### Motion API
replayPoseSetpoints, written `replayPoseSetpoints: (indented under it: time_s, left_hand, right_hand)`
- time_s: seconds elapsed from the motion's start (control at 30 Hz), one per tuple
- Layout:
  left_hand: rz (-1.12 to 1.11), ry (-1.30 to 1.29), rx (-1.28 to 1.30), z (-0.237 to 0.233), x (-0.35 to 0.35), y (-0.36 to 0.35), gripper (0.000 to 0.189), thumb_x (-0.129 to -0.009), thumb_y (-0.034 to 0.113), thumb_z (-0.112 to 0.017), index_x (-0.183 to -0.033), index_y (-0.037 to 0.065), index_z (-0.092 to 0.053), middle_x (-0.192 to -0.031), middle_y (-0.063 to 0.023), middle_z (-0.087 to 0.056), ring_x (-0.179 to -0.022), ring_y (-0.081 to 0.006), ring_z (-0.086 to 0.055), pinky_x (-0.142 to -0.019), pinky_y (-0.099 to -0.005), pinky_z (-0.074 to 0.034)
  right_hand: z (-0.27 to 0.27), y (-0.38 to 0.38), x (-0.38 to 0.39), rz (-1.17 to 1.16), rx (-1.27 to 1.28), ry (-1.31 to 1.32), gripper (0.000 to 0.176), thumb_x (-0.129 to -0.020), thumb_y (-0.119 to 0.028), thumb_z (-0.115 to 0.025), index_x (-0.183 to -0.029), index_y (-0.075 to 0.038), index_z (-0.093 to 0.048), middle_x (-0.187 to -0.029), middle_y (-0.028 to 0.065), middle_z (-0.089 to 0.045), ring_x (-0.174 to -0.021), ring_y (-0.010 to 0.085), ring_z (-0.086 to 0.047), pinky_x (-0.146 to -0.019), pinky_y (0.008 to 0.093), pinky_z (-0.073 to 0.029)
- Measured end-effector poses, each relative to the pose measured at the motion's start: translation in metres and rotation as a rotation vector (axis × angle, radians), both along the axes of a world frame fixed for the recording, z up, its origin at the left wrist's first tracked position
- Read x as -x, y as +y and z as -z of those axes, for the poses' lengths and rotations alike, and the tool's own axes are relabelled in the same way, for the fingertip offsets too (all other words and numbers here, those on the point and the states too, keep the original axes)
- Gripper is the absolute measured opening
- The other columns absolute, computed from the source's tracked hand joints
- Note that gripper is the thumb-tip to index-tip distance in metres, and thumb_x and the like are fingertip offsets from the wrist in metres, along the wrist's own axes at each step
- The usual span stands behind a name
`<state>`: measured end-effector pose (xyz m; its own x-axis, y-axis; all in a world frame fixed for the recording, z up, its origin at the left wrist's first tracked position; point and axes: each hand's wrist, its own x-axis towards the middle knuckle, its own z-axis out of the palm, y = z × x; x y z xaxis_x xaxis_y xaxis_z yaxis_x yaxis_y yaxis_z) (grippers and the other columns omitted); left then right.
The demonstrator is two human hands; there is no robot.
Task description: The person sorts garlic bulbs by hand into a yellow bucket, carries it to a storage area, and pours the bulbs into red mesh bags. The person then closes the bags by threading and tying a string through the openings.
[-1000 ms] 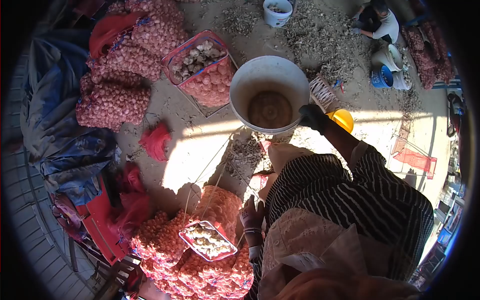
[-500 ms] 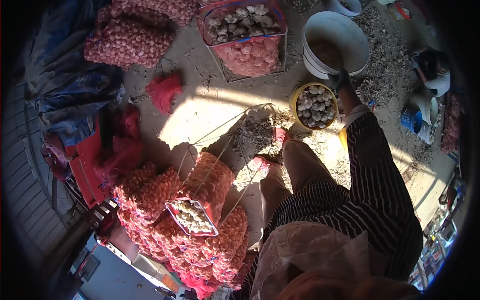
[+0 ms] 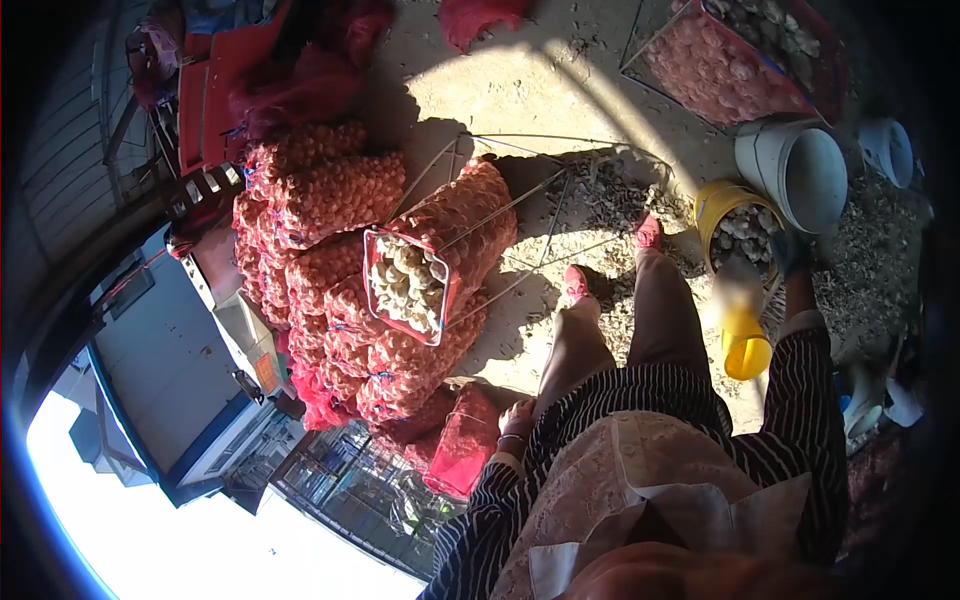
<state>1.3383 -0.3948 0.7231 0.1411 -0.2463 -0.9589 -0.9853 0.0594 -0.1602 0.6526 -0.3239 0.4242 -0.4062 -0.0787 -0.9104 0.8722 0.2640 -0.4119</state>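
My right hand (image 3: 793, 256), in a dark glove, grips the near right rim of a yellow bucket (image 3: 714, 222) holding garlic bulbs (image 3: 745, 236). Its fingertips are mostly hidden. Bare and low, my left hand (image 3: 516, 420) lies beside my thigh with fingers stretched out, against a red mesh sack (image 3: 467, 440); nothing shows in it. A white bucket (image 3: 770, 165) stands just beyond the yellow one. Nearer to me is a smaller yellow container (image 3: 746, 350), partly blurred.
Filled garlic sacks (image 3: 335, 280) are piled on the left. Before them, an open sack (image 3: 408, 285) hangs in a thin metal frame (image 3: 545, 250). Another framed sack (image 3: 720, 70) is at the upper right. Garlic scraps (image 3: 610, 195) litter the ground. A pale bucket (image 3: 886, 150) stands far right.
My view has turned left and down. My right hand has gone from the white bucket's rim to the yellow bucket. My left hand has come into view.
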Motion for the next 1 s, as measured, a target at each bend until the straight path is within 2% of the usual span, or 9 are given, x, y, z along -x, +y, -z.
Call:
replayPoseSetpoints:
  time_s: [0.13,0.37,0.53,0.63,0.67,0.73,0.83,0.9,1.0]
  left_hand:
    - [-0.251,0.358,0.657,0.041,0.003,-0.025,0.041,-0.081,0.023,-0.061,-0.12,0.011,-0.059,-0.125,-0.0156,-0.056,-0.116,-0.0332,-0.052,-0.099,-0.0444,-0.041]
    - [-0.394,0.423,1.453,0.046,-0.06,-0.207,0.052,-0.086,0.025,-0.058,-0.134,0.005,-0.049,-0.136,-0.0213,-0.045,-0.129,-0.0387,-0.038,-0.108,-0.0481,-0.028]
    - [-0.653,0.156,1.509,0.102,-0.109,-0.295,0.085,-0.078,0.037,-0.067,-0.148,0.012,-0.026,-0.149,-0.0219,-0.026,-0.137,-0.0408,-0.022,-0.112,-0.0532,-0.014]
    - [-0.558,0.14,1.316,0.104,-0.049,-0.273,0.101,-0.067,0.041,-0.075,-0.149,0.018,-0.021,-0.153,-0.0228,-0.015,-0.139,-0.046,-0.013,-0.112,-0.0594,-0.009]
    - [-0.484,0.178,1.194,0.095,-0.044,-0.269,0.1,-0.067,0.04,-0.075,-0.149,0.018,-0.022,-0.153,-0.024,-0.012,-0.139,-0.0478,-0.011,-0.111,-0.0606,-0.009]
    - [-0.452,0.235,1.088,0.087,-0.052,-0.259,0.096,-0.067,0.038,-0.075,-0.148,0.018,-0.026,-0.154,-0.0227,-0.01,-0.138,-0.0496,-0.011,-0.111,-0.0615,-0.011]
    - [-0.438,0.72,1.266,0.081,-0.099,-0.255,0.08,-0.067,0.026,-0.072,-0.139,0.012,-0.042,-0.147,-0.0188,-0.032,-0.134,-0.0445,-0.026,-0.11,-0.0578,-0.019]
    - [-0.229,0.52,1.286,0.033,-0.116,-0.263,0.074,-0.071,0.025,-0.07,-0.139,0.01,-0.043,-0.144,-0.0192,-0.037,-0.132,-0.043,-0.03,-0.11,-0.054,-0.02]
    - [-0.627,0.275,1.541,0.062,-0.137,-0.269,0.074,-0.078,0.026,-0.068,-0.144,0.009,-0.035,-0.148,-0.019,-0.03,-0.132,-0.0441,-0.029,-0.111,-0.0539,-0.019]
  right_hand:
    - [-0.032,-0.045,-0.061,-0.352,-0.008,-0.18,0.06,-0.091,-0.044,-0.056,-0.139,-0.011,-0.041,-0.14,0.0141,-0.042,-0.124,0.028,-0.044,-0.105,0.0402,-0.038]
    - [-0.107,-0.132,-0.174,-1.063,-0.006,0.001,0.023,-0.097,-0.027,-0.05,-0.114,-0.014,-0.058,-0.087,-0.0031,-0.058,-0.072,0.0086,-0.055,-0.061,0.0237,-0.046]
    - [-0.097,-0.123,-0.201,-1.136,0.271,-0.199,0.023,-0.095,-0.019,-0.053,-0.115,-0.008,-0.058,-0.085,-0.0002,-0.058,-0.069,0.0096,-0.055,-0.06,0.0236,-0.047]
    - [-0.108,-0.133,-0.228,-1.898,0.481,0.211,0.02,-0.093,-0.016,-0.053,-0.11,-0.007,-0.058,-0.09,0.0053,-0.062,-0.076,0.0121,-0.059,-0.065,0.0262,-0.05]
    - [-0.098,-0.134,-0.231,-1.915,0.473,0.204,0.02,-0.093,-0.016,-0.053,-0.11,-0.007,-0.058,-0.09,0.0053,-0.062,-0.076,0.0121,-0.059,-0.065,0.0262,-0.05]
    - [-0.082,-0.151,-0.243,-1.008,0.343,-0.895,0.018,-0.094,-0.016,-0.052,-0.105,-0.005,-0.058,-0.095,0.0077,-0.063,-0.085,0.0158,-0.061,-0.074,0.0281,-0.05]
    - [-0.165,-0.236,-0.344,-2.012,0.149,0.605,0.022,-0.095,-0.019,-0.051,-0.108,-0.002,-0.059,-0.098,0.009,-0.064,-0.087,0.0183,-0.061,-0.08,0.03,-0.049]
    - [-0.172,-0.283,-0.384,-1.764,0.318,0.542,0.028,-0.096,-0.02,-0.051,-0.115,-0.001,-0.058,-0.103,0.0094,-0.065,-0.094,0.0173,-0.061,-0.086,0.0296,-0.048]
    - [-0.21,-0.369,-0.469,-1.661,0.543,0.658,0.031,-0.095,-0.017,-0.054,-0.122,-0.001,-0.055,-0.112,0.0116,-0.064,-0.106,0.018,-0.06,-0.092,0.0283,-0.046]
